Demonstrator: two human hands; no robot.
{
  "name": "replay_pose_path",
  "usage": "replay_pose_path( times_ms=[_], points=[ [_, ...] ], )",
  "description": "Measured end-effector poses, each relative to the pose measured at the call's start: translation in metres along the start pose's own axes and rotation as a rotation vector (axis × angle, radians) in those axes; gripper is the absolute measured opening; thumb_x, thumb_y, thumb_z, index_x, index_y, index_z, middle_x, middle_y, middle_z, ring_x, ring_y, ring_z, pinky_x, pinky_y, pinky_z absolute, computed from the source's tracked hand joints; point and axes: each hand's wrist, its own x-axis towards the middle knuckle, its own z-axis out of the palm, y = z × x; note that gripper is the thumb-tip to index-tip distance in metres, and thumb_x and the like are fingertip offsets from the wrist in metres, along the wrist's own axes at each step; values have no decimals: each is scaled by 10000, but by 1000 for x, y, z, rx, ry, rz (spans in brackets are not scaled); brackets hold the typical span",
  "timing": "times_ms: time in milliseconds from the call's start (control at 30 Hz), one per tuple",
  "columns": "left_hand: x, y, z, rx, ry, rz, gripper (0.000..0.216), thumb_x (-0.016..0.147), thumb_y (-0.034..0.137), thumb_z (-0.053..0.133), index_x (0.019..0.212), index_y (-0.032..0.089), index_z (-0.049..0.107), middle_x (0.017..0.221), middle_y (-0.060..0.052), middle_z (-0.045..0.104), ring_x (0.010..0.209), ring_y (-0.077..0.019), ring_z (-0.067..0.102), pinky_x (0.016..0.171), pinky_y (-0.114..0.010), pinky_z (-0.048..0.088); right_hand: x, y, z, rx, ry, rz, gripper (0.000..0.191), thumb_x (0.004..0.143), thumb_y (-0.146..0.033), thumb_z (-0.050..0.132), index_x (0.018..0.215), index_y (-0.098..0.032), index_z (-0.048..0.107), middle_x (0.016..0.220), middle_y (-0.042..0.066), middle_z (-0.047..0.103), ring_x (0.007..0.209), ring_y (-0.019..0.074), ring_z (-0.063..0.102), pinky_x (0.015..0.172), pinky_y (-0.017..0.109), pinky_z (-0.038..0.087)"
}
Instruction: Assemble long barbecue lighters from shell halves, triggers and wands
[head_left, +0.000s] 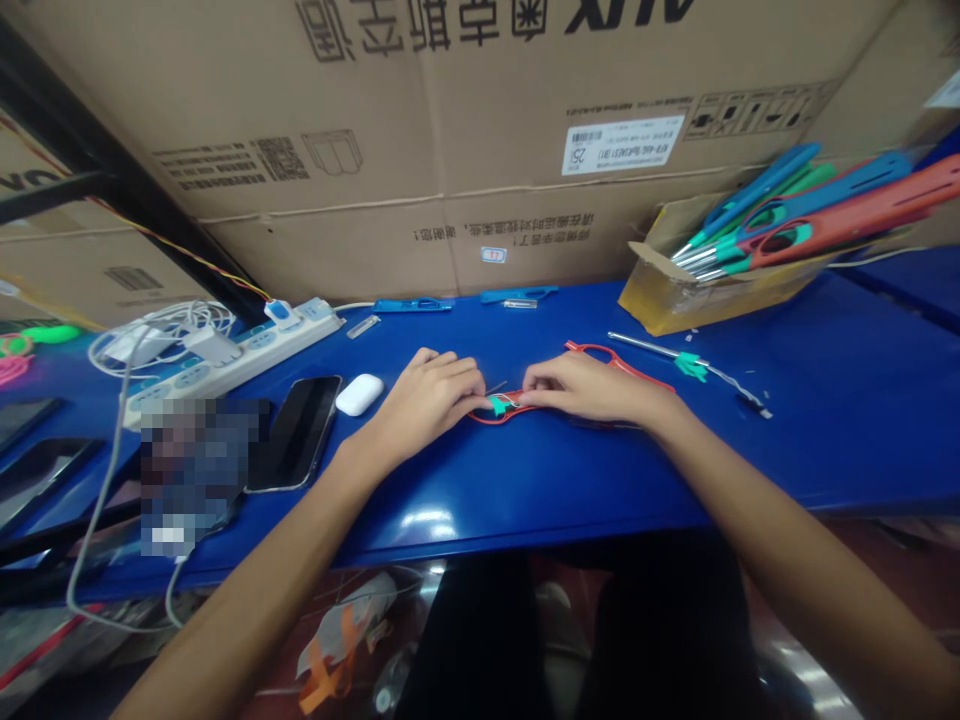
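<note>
Both my hands rest on the blue table (525,480) and meet over a red plastic scissor handle (626,365) with a green joint piece (498,405). My left hand (431,395) has its fingers curled and pressed on the left end of the red handle. My right hand (581,385) pinches the handle beside the green piece, its fingers together. A thin metal blade tip (496,386) pokes out between the hands.
A loose metal blade with a green piece (686,362) lies to the right. A cardboard box (697,290) of finished scissors stands at the back right. Left are white earbuds (359,393), a black phone (296,430), a power strip (232,355) and cables. Big cartons (480,130) wall the back.
</note>
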Motion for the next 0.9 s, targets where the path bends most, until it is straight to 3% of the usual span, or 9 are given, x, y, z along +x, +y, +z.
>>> replay_pose_path(
  times_ms=[367,700,900],
  points=[
    [0,1,5,-111,-52,-109,260,1018,393,610,861,188,636,870,-18,700,842,-186,627,783,-325,325,-1,5,1,25,-13,-1,340,964,-533,588,938,-210,691,791,2,660,685,136,531,627,283,300],
    [-1,-4,-2,-164,-87,-55,258,1032,400,578,904,194,666,922,-20,718,876,-186,626,818,-335,348,-1,-2,-1,40,-40,56,324,912,-526,661,925,-204,687,739,-17,626,657,128,525,620,284,287],
    [-2,-4,-3,-156,-85,-63,235,1030,391,577,932,202,675,922,-21,720,877,-195,631,816,-341,350,-1,-1,0,34,-19,71,297,907,-505,674,917,-209,691,795,2,680,700,140,566,635,283,299]
  ],
)
